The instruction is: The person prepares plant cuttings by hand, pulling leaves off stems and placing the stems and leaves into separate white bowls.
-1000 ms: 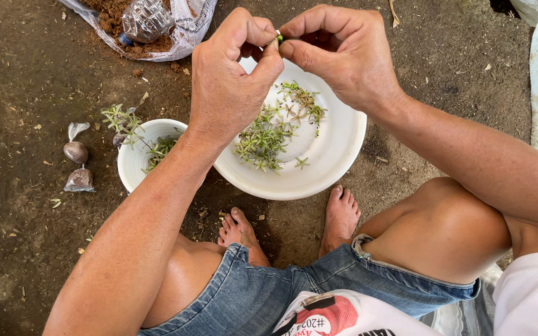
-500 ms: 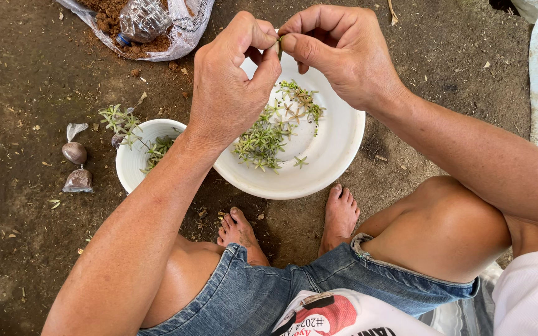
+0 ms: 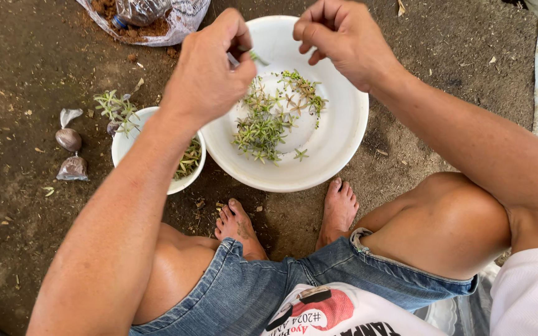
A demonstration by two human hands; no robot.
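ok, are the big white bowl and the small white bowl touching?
Cannot tell. In the head view the left forearm covers the spot where big bowl and small bowl would meet.

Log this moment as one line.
left hand: pinching sprig | right hand: empty, apart | both over big bowl of cuttings

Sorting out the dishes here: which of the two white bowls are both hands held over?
The big white bowl, the wide shallow one with green cuttings spread across it. The small white bowl sits to its left, partly under the left forearm.
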